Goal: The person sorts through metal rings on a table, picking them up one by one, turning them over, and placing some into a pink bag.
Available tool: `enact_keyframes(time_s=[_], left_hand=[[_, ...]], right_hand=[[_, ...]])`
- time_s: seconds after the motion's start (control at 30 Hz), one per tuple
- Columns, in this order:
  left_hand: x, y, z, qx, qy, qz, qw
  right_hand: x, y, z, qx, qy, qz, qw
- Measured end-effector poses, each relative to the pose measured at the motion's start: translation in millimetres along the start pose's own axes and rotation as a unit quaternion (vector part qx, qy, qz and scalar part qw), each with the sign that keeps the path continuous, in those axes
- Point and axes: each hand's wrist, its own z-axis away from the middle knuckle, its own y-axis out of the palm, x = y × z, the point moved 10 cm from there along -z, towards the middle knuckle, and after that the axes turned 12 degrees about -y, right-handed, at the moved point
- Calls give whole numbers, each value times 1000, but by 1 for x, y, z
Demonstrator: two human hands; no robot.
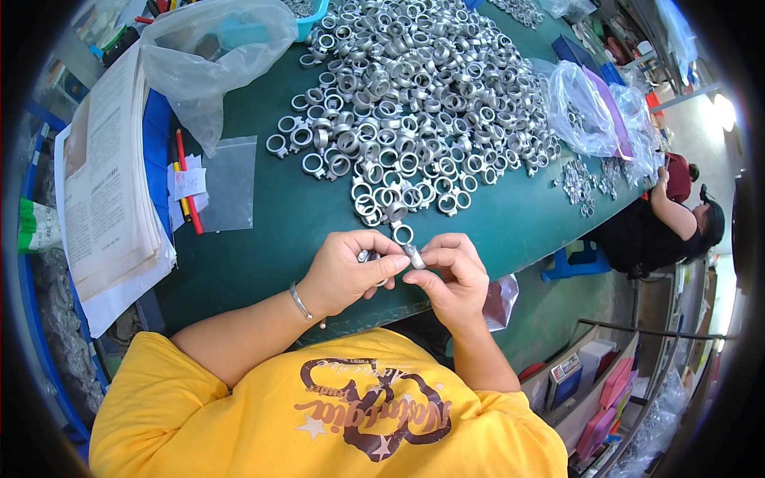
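At the table's near edge my left hand [343, 271] is closed, with small shiny metal parts partly hidden in its curled fingers. My right hand [456, 280] pinches a silver metal ring [415, 257] between thumb and fingers, and my left fingertips come up close to it. Just beyond lies a loose metal ring [403, 233], at the near tip of a large pile of similar metal rings [414, 88]. Many of these rings have a small lug on the side. A bracelet [300, 301] circles my left wrist.
The green table [295, 215] also bears a clear plastic bag [215, 48], a flat plastic pouch [231, 179], pens [182, 151] and a stack of papers [111, 183] at left. Smaller metal parts [578, 182] and bags lie right. A person [653, 231] sits beyond, near a blue stool [575, 261].
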Motion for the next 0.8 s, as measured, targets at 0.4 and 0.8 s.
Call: enact_keyframes(time_s=[0.4, 0.8], left_hand=[[-5, 4, 1, 30, 48, -25, 998], [-40, 12, 26, -49, 293, -218, 930]], right_hand=[[17, 1, 0, 21, -102, 69, 992], [-41, 26, 25, 60, 243, -321, 914]])
